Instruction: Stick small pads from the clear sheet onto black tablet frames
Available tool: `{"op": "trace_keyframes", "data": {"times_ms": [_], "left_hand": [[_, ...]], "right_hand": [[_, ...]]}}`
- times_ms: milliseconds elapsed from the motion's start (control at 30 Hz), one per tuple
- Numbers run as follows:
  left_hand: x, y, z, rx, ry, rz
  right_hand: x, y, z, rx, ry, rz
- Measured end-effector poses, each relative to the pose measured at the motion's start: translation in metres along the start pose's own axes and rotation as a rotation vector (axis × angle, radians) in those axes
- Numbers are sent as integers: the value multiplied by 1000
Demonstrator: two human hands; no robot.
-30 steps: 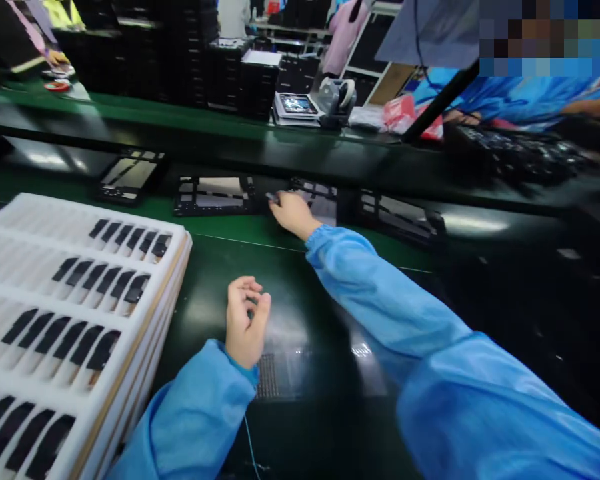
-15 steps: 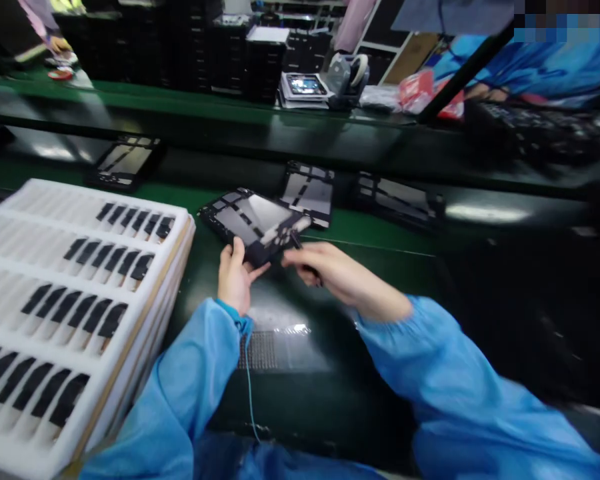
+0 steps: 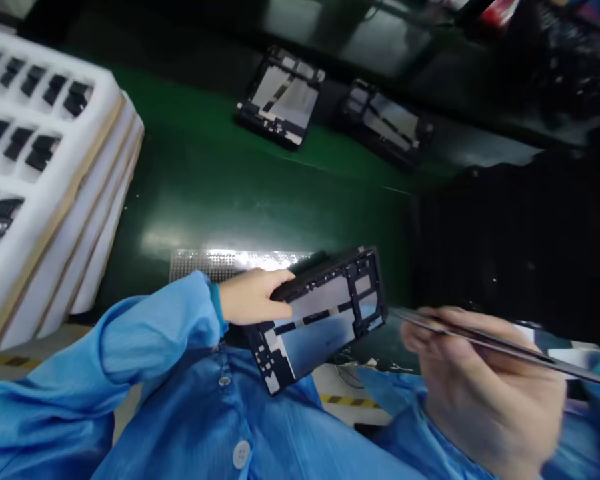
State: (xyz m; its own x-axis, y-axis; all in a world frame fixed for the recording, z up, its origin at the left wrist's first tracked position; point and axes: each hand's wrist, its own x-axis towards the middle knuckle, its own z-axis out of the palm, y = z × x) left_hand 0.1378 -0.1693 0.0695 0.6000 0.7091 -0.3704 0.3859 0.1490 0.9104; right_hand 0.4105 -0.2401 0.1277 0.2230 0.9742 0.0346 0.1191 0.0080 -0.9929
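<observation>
My left hand (image 3: pixel 253 295) grips one long edge of an opened tablet-like device (image 3: pixel 325 303), thumb on top and fingers toward its inner side. The device has a black frame, silvery panels and a dark strip across them. It is held tilted, close to my body, above the bench's near edge. My right hand (image 3: pixel 485 380) is closed around metal tweezers (image 3: pixel 480 339), blurred by motion. Their tip points left, close to the device's right end; whether it touches cannot be made out.
Two similar devices (image 3: pixel 284 93) (image 3: pixel 387 123) lie on the green bench (image 3: pixel 220 187) at the back. Stacked white foam trays (image 3: pixel 87 180) with black parts in slots stand at left. A perforated metal strip (image 3: pixel 205 262) lies behind my left hand. Dark material covers the right side.
The view has tilted down. The device has come toward my body and turned, its lower end now at left. My right hand has moved right, away from it, and tweezers now show there.
</observation>
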Motion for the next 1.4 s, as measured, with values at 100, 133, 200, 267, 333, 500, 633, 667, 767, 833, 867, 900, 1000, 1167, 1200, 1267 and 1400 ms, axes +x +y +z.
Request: {"op": "trace_keyframes", "data": {"times_ms": [100,133,200,267,333,500,633,667,767,833,867,900,1000,1167,1200,1267,1400], "left_hand": [[-7,18,-42,281,224,-56],[-9,21,-59,352,259,-92],[-13,20,-88,453,230,-171],[-13,10,-105,504,122,-231],[-11,-3,-110,523,37,-258],[-11,-20,-104,652,45,-225],[-13,-22,-105,687,51,-194],[-13,-22,-105,690,46,-190],[-12,-23,-106,699,40,-209],[-12,-22,-106,709,46,-243],[-12,-21,-106,712,49,-255],[-12,-19,-105,715,54,-261],[-12,-18,-105,726,56,-254],[-13,-29,-108,782,0,-233],[-13,-32,-109,790,-22,-238],[-12,-37,-112,789,-70,-259],[-8,-42,-113,772,-124,-312]], "right_hand": [[20,6,55,1,-298,-81],[30,11,74,-11,-386,-87],[52,29,111,-39,-540,-85],[72,51,140,-108,-692,-149],[85,70,157,-178,-804,-223],[84,81,163,-205,-852,-195],[83,73,164,-247,-840,-199],[85,73,165,-261,-844,-211],[92,70,168,-267,-876,-189],[90,65,164,-190,-856,-95],[84,62,160,-132,-815,-36],[75,59,154,-72,-747,11],[29,55,131,-18,-428,19],[-37,75,115,-132,-181,-154],[-41,80,116,-139,-186,-187],[-42,86,120,-150,-190,-226],[-37,83,124,-172,-208,-258]]}}
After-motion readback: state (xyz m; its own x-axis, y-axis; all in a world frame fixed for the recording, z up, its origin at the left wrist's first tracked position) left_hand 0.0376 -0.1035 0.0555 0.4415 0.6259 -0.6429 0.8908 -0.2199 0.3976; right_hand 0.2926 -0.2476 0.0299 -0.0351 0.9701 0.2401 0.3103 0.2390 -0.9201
